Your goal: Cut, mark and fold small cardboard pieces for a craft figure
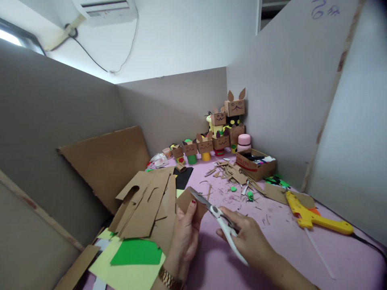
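Observation:
My left hand (188,225), with a gold watch at the wrist, pinches a small piece of brown cardboard (185,201) between thumb and fingers. In my right hand (246,233) is a pair of scissors (219,215) with white handles. The scissors' blades lie at the upper edge of the cardboard piece, pointing up and left. Whether the blades have cut into it, I cannot tell. Both hands are above the pink tabletop (211,257).
Flat cardboard sheets (142,217) and green paper (137,253) lie at left. Cardboard scraps (237,173) are strewn behind my hands. A yellow glue gun (317,219) rests at right, near a cardboard box (256,171). Cardboard-headed animal figures (205,145) stand at the back.

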A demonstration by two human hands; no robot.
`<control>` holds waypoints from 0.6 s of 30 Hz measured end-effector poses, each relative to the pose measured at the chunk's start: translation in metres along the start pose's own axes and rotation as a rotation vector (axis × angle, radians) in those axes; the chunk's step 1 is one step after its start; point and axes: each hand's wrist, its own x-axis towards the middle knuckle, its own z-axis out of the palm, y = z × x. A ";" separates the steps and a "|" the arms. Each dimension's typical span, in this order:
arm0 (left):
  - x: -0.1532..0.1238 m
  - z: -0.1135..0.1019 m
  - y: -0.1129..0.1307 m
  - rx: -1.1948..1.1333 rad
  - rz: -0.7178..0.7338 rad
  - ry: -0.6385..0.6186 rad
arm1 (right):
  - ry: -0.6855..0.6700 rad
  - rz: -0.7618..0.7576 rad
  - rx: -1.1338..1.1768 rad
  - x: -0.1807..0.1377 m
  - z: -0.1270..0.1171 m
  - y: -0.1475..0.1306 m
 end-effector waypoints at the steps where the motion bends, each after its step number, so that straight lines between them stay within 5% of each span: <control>1: 0.000 0.000 0.000 0.002 0.001 0.000 | 0.000 -0.011 0.010 0.000 -0.001 0.000; 18: -0.001 -0.001 0.001 0.000 -0.005 0.003 | 0.019 -0.079 0.030 0.000 -0.001 0.002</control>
